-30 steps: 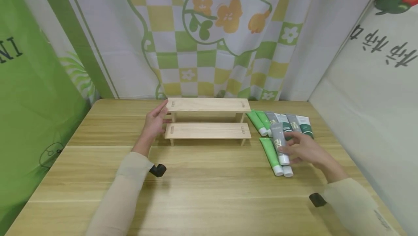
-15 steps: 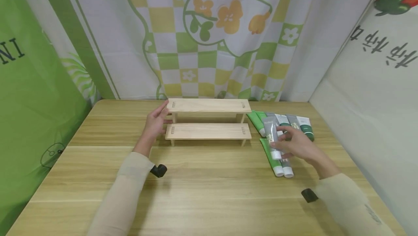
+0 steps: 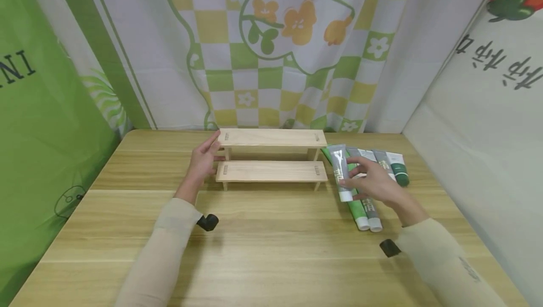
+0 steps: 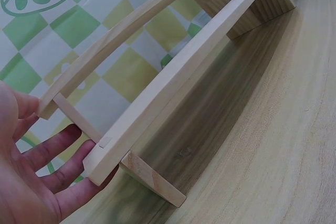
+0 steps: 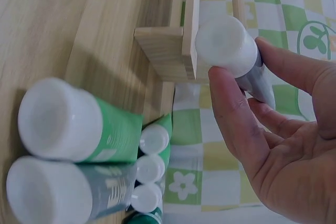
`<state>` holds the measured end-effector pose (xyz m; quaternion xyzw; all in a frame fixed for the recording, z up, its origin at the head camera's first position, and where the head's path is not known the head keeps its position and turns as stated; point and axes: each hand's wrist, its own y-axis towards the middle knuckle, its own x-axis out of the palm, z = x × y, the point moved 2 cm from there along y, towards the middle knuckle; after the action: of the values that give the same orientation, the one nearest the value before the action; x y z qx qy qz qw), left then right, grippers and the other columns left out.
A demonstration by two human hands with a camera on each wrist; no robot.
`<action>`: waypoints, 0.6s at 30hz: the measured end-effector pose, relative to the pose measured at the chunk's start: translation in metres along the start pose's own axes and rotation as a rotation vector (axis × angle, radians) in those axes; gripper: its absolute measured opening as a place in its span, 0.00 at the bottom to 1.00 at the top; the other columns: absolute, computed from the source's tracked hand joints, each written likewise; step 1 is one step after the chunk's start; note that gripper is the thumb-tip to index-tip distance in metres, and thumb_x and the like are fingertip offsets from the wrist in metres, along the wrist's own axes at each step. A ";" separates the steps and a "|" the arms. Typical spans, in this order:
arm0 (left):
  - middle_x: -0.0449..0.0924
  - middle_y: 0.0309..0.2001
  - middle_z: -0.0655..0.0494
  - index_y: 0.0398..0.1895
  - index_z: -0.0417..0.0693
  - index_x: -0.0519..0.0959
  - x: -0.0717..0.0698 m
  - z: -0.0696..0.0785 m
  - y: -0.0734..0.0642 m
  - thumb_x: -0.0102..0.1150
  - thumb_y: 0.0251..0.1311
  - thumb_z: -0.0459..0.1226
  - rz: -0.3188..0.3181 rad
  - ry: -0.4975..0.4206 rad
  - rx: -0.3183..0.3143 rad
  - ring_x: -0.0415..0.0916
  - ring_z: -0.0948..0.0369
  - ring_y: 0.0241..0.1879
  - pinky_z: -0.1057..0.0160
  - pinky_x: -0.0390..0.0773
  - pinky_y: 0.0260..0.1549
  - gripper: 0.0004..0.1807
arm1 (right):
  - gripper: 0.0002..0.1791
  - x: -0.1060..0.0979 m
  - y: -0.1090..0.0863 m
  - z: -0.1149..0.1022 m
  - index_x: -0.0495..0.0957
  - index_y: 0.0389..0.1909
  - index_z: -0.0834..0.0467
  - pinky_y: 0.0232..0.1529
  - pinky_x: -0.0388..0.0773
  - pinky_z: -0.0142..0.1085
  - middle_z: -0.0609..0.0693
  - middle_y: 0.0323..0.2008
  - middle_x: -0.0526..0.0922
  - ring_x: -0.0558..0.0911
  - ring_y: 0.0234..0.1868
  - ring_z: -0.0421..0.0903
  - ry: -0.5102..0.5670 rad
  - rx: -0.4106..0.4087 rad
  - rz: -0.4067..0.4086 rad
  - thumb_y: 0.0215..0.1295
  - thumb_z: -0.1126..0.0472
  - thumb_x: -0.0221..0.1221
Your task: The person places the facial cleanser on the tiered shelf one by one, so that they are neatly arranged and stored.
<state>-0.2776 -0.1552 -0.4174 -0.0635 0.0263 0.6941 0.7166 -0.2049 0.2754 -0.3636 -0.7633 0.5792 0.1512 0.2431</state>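
Note:
My right hand [image 3: 373, 182] pinches a grey tube with a white cap [image 3: 339, 172] between thumb and fingers. The tube is tilted, raised off the table, just right of a two-tier wooden shelf [image 3: 271, 171]. In the right wrist view its white cap [image 5: 223, 44] faces the camera. My left hand [image 3: 201, 161] rests against the shelf's left end. In the left wrist view, the thumb is at the upper board [image 4: 126, 32] and the rather straight fingers [image 4: 71, 174] touch around the end of the lower board [image 4: 173, 87]. Some fingertips are hidden behind the wood.
Below the raised tube lie a green tube [image 3: 357, 212] and a grey tube [image 3: 371, 210]. Behind them is a row of more tubes, including a white-and-green one [image 3: 399, 170]. A patterned curtain [image 3: 271, 80] hangs behind the wooden table [image 3: 271, 250].
My right hand has carried the grey tube leftward and slightly away from me, off the lying tubes toward the shelf. The left hand stays at the shelf's left end.

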 end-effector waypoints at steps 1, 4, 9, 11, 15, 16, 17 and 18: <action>0.65 0.69 0.45 0.78 0.72 0.59 0.000 0.000 0.000 0.42 0.78 0.53 0.002 0.001 -0.001 0.72 0.42 0.60 0.64 0.71 0.28 0.27 | 0.43 0.001 0.001 -0.002 0.56 0.74 0.63 0.39 0.85 0.53 0.66 0.52 0.72 0.83 0.39 0.53 0.001 -0.002 -0.002 0.66 0.58 0.68; 0.66 0.68 0.46 0.77 0.72 0.59 0.000 -0.001 0.001 0.42 0.78 0.53 0.007 0.010 0.000 0.74 0.44 0.59 0.64 0.71 0.29 0.27 | 0.43 0.005 0.003 -0.007 0.55 0.75 0.63 0.39 0.85 0.52 0.65 0.52 0.72 0.83 0.40 0.53 0.002 -0.007 -0.003 0.66 0.58 0.68; 0.66 0.68 0.46 0.77 0.73 0.59 0.000 -0.001 0.001 0.42 0.78 0.53 0.015 0.011 -0.003 0.75 0.46 0.57 0.69 0.68 0.23 0.26 | 0.43 0.011 0.006 -0.013 0.55 0.75 0.64 0.39 0.85 0.53 0.66 0.51 0.73 0.83 0.40 0.54 0.009 -0.038 -0.004 0.66 0.59 0.68; 0.66 0.68 0.46 0.77 0.74 0.60 0.000 -0.001 0.001 0.42 0.79 0.52 0.015 0.010 -0.006 0.75 0.46 0.57 0.70 0.67 0.21 0.26 | 0.43 0.013 0.008 -0.015 0.55 0.75 0.64 0.39 0.85 0.54 0.66 0.51 0.73 0.83 0.40 0.54 0.016 -0.051 -0.007 0.66 0.60 0.68; 0.65 0.70 0.46 0.77 0.73 0.59 0.000 0.000 0.001 0.42 0.78 0.53 0.017 0.011 -0.010 0.75 0.46 0.57 0.69 0.69 0.23 0.26 | 0.41 0.018 0.012 -0.019 0.57 0.74 0.64 0.38 0.84 0.55 0.67 0.50 0.73 0.83 0.38 0.54 0.028 -0.072 -0.008 0.65 0.63 0.67; 0.65 0.70 0.45 0.77 0.73 0.59 0.000 0.000 0.001 0.42 0.78 0.53 0.019 0.011 -0.011 0.75 0.46 0.57 0.69 0.69 0.24 0.26 | 0.41 0.019 0.014 -0.020 0.57 0.74 0.64 0.38 0.84 0.56 0.67 0.50 0.73 0.83 0.37 0.55 0.030 -0.077 -0.010 0.65 0.63 0.67; 0.65 0.70 0.45 0.77 0.73 0.59 0.000 0.000 0.001 0.42 0.78 0.53 0.021 0.009 -0.012 0.76 0.47 0.57 0.69 0.70 0.24 0.26 | 0.41 0.021 0.015 -0.022 0.57 0.73 0.64 0.38 0.84 0.56 0.67 0.50 0.73 0.83 0.37 0.55 0.033 -0.083 -0.010 0.65 0.63 0.67; 0.65 0.70 0.45 0.77 0.73 0.59 0.000 0.000 0.001 0.42 0.78 0.53 0.021 0.008 -0.012 0.76 0.47 0.57 0.68 0.71 0.24 0.26 | 0.41 0.022 0.016 -0.024 0.57 0.73 0.64 0.38 0.84 0.55 0.67 0.50 0.73 0.83 0.38 0.55 0.034 -0.089 -0.010 0.65 0.64 0.68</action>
<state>-0.2790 -0.1555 -0.4178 -0.0705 0.0256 0.7017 0.7085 -0.2153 0.2411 -0.3584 -0.7787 0.5721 0.1625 0.2000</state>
